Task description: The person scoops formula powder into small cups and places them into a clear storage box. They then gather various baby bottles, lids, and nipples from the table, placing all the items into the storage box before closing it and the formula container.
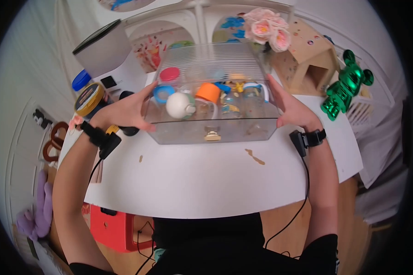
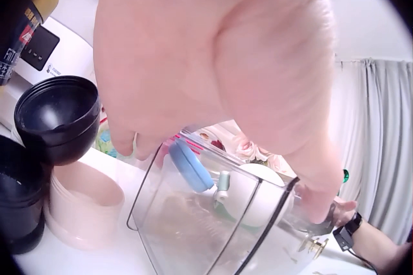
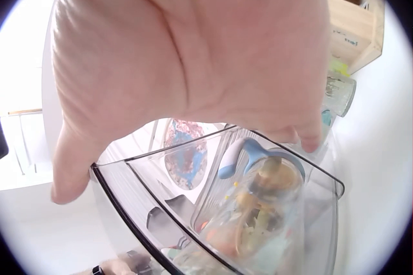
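- A clear plastic box (image 1: pixel 183 133) filled with small toys and bottles sits between the person's two hands at the far middle of a white table (image 1: pixel 192 183); whether it rests there or is slightly raised, I cannot tell
- Likeliest trouble: the smooth walls could slip from the palms if one side is squeezed or lifted more than the other
- A tilt could send the white round bottle (image 1: pixel 178 105) and orange cap (image 1: pixel 208 92) rolling to one end, shifting the weight; they might spill if the top is not shut, which is unclear beneath the ridged panel (image 1: pixel 211 52)
- A swing leftward might knock over the black cup (image 2: pixel 61 117) and pink cup (image 2: pixel 84 204) standing near the box
- A swing rightward might bump the wooden house (image 1: pixel 303 59)
- Left hand (image 1: pixel 126 111): grasping the box's left side, thumb at the front corner, fingers reaching toward the back
- Right hand (image 1: pixel 293 107): grasping the opposite side in a mirrored hold, thumb at the front
- Both forearms reach forward from the near edge, set wide apart, palms facing inward
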`<state>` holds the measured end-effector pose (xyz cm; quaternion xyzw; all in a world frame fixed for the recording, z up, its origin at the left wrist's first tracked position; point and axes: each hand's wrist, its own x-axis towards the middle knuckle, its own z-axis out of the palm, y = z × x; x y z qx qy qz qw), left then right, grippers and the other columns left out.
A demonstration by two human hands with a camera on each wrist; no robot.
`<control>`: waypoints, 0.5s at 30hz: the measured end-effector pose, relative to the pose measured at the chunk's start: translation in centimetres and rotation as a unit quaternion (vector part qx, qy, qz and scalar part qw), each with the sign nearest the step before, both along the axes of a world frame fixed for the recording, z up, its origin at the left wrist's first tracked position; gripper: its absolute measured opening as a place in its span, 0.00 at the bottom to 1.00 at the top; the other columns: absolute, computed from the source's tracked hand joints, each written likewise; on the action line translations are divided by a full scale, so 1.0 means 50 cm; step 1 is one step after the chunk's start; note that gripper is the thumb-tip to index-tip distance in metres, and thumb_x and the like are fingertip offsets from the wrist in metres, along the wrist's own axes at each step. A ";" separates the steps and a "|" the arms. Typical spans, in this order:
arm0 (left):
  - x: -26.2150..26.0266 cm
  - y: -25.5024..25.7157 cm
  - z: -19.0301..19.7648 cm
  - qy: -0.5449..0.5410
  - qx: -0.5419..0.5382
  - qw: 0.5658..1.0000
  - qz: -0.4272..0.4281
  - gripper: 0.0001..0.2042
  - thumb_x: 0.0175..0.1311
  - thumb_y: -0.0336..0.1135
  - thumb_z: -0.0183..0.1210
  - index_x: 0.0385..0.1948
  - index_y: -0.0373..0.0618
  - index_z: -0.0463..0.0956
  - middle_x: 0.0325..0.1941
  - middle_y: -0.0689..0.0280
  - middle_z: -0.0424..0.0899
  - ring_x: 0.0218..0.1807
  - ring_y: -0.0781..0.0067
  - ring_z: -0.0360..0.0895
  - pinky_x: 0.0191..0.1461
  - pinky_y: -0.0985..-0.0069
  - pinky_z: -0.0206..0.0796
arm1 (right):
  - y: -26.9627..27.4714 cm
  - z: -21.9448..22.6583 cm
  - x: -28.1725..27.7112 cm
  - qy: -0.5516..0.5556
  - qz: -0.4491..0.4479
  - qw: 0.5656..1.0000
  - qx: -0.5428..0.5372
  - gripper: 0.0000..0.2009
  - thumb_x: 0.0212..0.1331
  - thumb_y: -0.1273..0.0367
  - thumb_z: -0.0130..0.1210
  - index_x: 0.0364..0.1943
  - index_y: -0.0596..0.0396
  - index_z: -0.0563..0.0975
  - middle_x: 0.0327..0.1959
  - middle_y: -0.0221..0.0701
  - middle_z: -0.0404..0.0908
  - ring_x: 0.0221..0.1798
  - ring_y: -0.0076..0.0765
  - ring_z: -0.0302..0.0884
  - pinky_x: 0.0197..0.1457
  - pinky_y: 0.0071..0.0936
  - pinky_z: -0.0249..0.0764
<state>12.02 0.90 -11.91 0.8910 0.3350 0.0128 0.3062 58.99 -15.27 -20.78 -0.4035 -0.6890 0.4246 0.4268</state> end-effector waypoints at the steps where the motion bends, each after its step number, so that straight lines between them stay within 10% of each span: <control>1: -0.002 0.000 0.002 -0.007 -0.006 1.000 0.004 0.69 0.41 0.45 0.84 0.83 0.34 0.42 0.84 0.48 0.59 0.83 0.57 0.59 0.87 0.65 0.47 | -0.003 0.001 -0.002 -0.002 -0.010 1.000 -0.003 0.73 0.42 0.67 0.82 0.84 0.63 0.31 0.90 0.48 0.31 0.91 0.42 0.34 0.91 0.38 0.34; 15: 0.013 -0.038 0.022 -0.010 0.056 0.998 0.032 0.51 0.56 0.47 0.80 0.76 0.30 0.60 0.67 0.42 0.78 0.70 0.51 0.77 0.77 0.64 0.65 | -0.004 0.018 -0.024 0.002 -0.155 0.988 0.024 0.54 0.53 0.65 0.78 0.83 0.61 0.56 0.83 0.48 0.62 0.84 0.45 0.60 0.87 0.44 0.53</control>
